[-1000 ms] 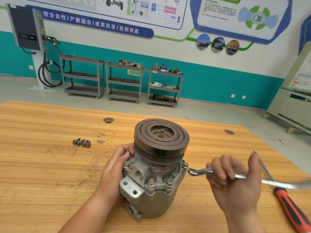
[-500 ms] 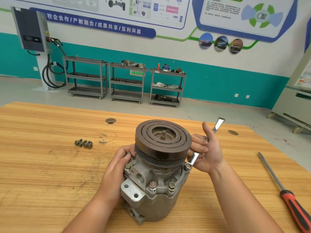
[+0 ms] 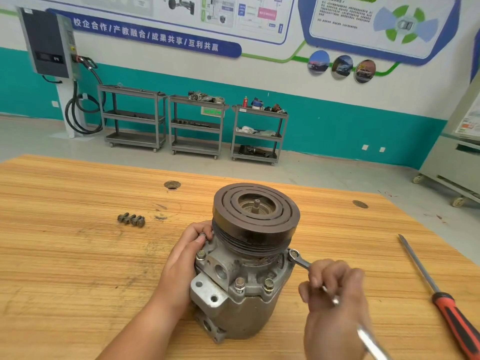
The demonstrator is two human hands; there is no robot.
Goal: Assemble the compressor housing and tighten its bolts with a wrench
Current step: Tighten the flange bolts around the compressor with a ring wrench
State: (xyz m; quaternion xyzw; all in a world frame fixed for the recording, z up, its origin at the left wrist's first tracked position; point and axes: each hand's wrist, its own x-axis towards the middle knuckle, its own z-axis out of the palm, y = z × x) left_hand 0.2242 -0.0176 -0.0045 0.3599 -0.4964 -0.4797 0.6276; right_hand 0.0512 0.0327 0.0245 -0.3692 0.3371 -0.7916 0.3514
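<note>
Head view: we steady the compressor housing, upright at the bench's near middle. Our left hand curls round its flange and our right hand grips the one wrench, its ring on a right-side bolt. A crooked pull could slip the ring and round the head. Three more flange bolts show, roughly four loose bolts lie far left, and one screwdriver lies right.

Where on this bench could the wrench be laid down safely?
Free: the broad tabletop left of the left hand, nearer than the loose bolts, and the strip between the right hand and the screwdriver. Crowded: around the compressor, where both hands work.
</note>
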